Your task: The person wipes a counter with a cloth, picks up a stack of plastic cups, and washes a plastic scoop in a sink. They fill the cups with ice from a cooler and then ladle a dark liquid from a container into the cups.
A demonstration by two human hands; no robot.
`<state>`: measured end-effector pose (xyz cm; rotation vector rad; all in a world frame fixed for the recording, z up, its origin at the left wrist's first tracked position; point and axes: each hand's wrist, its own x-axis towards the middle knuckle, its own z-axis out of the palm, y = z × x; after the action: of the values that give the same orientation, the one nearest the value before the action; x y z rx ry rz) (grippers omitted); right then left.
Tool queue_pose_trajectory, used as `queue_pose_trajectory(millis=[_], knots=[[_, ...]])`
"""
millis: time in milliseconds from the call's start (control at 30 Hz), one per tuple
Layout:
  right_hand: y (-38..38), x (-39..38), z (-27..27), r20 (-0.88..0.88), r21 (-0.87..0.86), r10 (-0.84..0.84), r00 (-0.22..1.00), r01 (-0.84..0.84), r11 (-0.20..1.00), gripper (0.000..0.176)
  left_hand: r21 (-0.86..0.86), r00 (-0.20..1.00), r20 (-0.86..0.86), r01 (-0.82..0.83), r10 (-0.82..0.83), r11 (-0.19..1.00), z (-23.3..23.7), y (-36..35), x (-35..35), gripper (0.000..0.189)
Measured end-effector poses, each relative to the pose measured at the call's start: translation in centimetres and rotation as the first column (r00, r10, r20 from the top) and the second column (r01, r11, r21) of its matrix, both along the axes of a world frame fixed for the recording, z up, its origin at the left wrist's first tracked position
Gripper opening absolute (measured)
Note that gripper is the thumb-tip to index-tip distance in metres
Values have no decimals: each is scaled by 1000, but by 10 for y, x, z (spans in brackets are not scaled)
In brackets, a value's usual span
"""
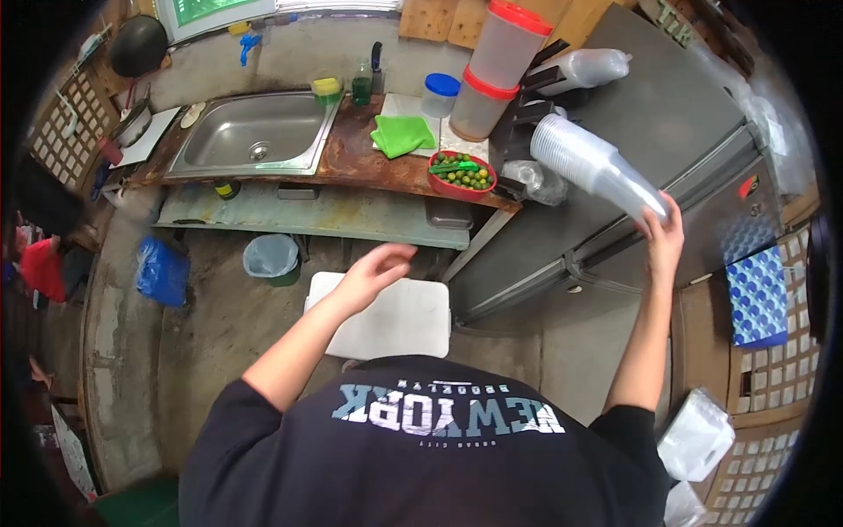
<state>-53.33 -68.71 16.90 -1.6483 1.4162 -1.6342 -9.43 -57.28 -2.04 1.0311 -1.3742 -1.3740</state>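
Note:
My right hand (pixel 663 227) pinches the lower end of a long stack of clear plastic cups (pixel 575 154), which look wrapped in a thin clear sleeve. The stack slants up to the left, in front of the grey refrigerator (pixel 632 97). Nothing is in my left hand (pixel 382 270); its fingers are loosely bent and apart, above a white lidded box (pixel 386 316) on the floor. Ahead of that hand, a red bowl of small green citrus fruits (pixel 465 183) with a green-handled utensil on top sits at the counter's edge.
A steel sink (pixel 255 132) is set in the worn brown counter (pixel 356 145). A green cloth (pixel 402 134), a blue-lidded tub (pixel 441 92) and stacked red-lidded containers (pixel 483 104) stand right of it. A lined bin (pixel 270 257) is on the floor.

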Motion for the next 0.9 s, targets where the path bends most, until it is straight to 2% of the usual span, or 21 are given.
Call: queue_pose_trajectory(millis=[67, 100, 133, 200, 267, 300, 333, 400, 433, 500, 533, 567, 667, 700, 800, 833, 900], knots=[[31, 5, -3, 199, 107, 163, 966, -186, 977, 46, -213, 997, 70, 45, -30, 976, 70, -10, -12, 58], [40, 8, -9, 286, 169, 199, 937, -254, 953, 47, -348, 987, 162, 54, 3, 936, 92, -14, -14, 72], [49, 13, -15, 374, 224, 225, 900, -324, 919, 47, -473, 968, 248, 80, 46, 878, 108, -17, -16, 87], [63, 32, -35, 546, 269, 240, 803, -439, 857, 50, -583, 957, 282, 111, 72, 805, 129, -16, -17, 106], [68, 60, -47, 687, 228, 244, 684, -522, 822, 53, -435, 980, 198, 119, -34, 893, 133, -7, -19, 105], [62, 60, -63, 756, 127, 323, 570, -612, 781, 57, -448, 981, 193, 91, -3, 889, 129, -2, -19, 106], [68, 87, -64, 831, 30, 320, 455, -611, 791, 62, -461, 982, 187, 65, 25, 885, 124, 2, -19, 107], [70, 125, -81, 841, -166, 453, 295, -657, 736, 64, -441, 990, 135, 20, 44, 897, 118, 14, -28, 108], [69, 138, -87, 861, -175, 438, 259, -658, 733, 65, -426, 993, 105, -4, 54, 905, 115, 19, -31, 109], [63, 156, -93, 892, -194, 410, 189, -660, 726, 67, -423, 995, 4, -85, 96, 902, 109, 26, -31, 102], [60, 161, -89, 903, -170, 380, 200, -646, 744, 67, -427, 992, -43, -127, 120, 895, 108, 26, -29, 98], [56, 167, -81, 912, -150, 353, 208, -633, 759, 67, -440, 974, -201, -186, 105, 879, 105, 27, -27, 74], [57, 182, -67, 903, -130, 354, 245, -629, 767, 73, -524, 987, -82, -162, 140, 836, 123, 38, -9, 47], [56, 183, -66, 891, -149, 381, 246, -634, 759, 75, -480, 966, -171, -256, 196, 839, 129, 45, -10, 31], [57, 192, -59, 845, -233, 495, 199, -697, 678, 78, -467, 950, -208, -307, 235, 829, 135, 55, -4, 31], [58, 194, -56, 826, -264, 537, 173, -723, 639, 80, -561, 940, -139, -333, 311, 758, 140, 56, -1, 22], [58, 198, -54, 813, -285, 559, 163, -726, 626, 82, -666, 905, 9, -313, 426, 677, 151, 65, 4, 18]])
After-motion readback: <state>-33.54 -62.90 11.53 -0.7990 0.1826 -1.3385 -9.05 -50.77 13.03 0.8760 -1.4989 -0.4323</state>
